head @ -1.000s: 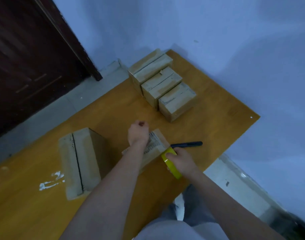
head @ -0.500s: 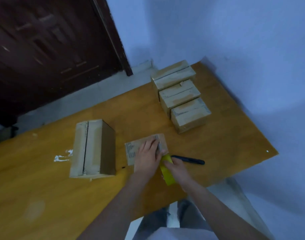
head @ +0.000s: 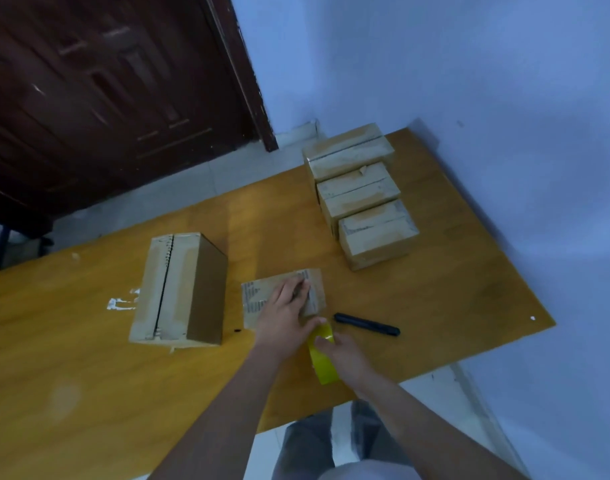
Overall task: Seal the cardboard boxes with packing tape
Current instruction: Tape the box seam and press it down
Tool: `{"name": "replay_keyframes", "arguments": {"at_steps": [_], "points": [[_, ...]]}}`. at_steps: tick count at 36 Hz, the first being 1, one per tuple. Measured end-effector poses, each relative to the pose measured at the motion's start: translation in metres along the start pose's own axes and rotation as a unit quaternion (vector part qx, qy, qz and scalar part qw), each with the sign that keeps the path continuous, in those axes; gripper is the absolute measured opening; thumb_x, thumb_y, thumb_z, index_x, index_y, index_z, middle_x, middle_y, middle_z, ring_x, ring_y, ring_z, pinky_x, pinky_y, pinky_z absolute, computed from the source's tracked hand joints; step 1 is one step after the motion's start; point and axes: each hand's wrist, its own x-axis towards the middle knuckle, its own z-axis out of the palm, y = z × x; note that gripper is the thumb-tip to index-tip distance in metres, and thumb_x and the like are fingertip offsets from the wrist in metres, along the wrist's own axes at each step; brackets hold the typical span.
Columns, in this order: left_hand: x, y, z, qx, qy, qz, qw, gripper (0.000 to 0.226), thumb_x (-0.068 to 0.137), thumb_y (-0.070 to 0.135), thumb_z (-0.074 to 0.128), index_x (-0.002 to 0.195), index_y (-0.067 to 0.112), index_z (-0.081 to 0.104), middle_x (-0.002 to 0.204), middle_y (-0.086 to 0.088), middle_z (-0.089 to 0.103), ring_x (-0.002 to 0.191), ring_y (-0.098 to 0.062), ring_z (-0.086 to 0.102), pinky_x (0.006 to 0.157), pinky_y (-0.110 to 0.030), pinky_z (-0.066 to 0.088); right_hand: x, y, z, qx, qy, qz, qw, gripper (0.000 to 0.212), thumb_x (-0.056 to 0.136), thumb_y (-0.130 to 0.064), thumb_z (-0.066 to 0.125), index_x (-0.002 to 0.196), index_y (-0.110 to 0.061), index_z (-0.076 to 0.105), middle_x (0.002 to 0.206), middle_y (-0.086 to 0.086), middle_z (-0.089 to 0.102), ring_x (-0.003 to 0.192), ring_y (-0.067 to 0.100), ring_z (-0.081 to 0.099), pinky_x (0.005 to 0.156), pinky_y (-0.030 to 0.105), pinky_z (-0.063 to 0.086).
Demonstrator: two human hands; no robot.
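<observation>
Left fingers [head: 298,289] lay straight and close together, flat on the small printed brown cardboard box [head: 283,296], with the left hand [head: 286,318] covering its near half and the thumb reaching toward the tape. Right fingers [head: 322,342] curled round the yellow roll of packing tape [head: 322,356], gripped by the right hand [head: 347,358] just at the near right corner of that small box. Lay just right of the small box: a black marker pen [head: 366,324], flat on the orange-brown wooden table [head: 89,393]. Stood left of the small box, a little apart: a larger tall brown cardboard box [head: 180,289] with a dark open seam down its pale taped top. Stood beyond the small box toward the far right: a row of three brown cardboard boxes [head: 360,192], touching side by side, near the pale blue wall [head: 470,81]. Seen left of the small box, past the tall one: white smears [head: 120,302] on the tabletop. Stood far beyond the small box on the left: a dark brown wooden door [head: 106,91].
</observation>
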Motion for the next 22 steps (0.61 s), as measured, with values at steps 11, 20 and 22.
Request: {"name": "replay_keyframes", "arguments": {"at_steps": [11, 20, 22], "points": [[-0.007, 0.009, -0.002, 0.026, -0.04, -0.031, 0.998, 0.088, 0.089, 0.065, 0.04, 0.153, 0.023, -0.002, 0.159, 0.009, -0.006, 0.146, -0.015, -0.003, 0.119, -0.034, 0.006, -0.001, 0.009, -0.007, -0.025, 0.022, -0.037, 0.999, 0.029, 0.093, -0.041, 0.053, 0.102, -0.014, 0.046, 0.087, -0.005, 0.049, 0.087, 0.014, 0.05, 0.065, 0.022, 0.038], [-0.008, 0.011, -0.013, 0.023, -0.068, -0.027, 0.997, 0.087, 0.091, 0.062, 0.042, 0.153, 0.022, -0.005, 0.159, 0.007, -0.009, 0.146, -0.014, -0.007, 0.118, -0.031, -0.003, 0.017, 0.016, -0.057, -0.453, 0.264, -0.076, 0.848, 0.04, 0.095, -0.044, 0.044, 0.126, -0.018, 0.043, 0.129, 0.006, 0.036, 0.121, 0.025, 0.034, 0.098, 0.037, 0.034], [-0.008, 0.011, -0.014, 0.021, -0.076, -0.024, 0.997, 0.088, 0.091, 0.061, 0.042, 0.152, 0.022, -0.007, 0.158, 0.008, -0.012, 0.146, -0.014, -0.01, 0.117, -0.031, -0.006, 0.024, 0.015, -0.06, -0.522, 0.209, -0.095, 0.821, 0.033, 0.097, -0.035, 0.044, 0.127, -0.022, 0.044, 0.131, 0.004, 0.037, 0.122, 0.024, 0.035, 0.098, 0.037, 0.035]]}}
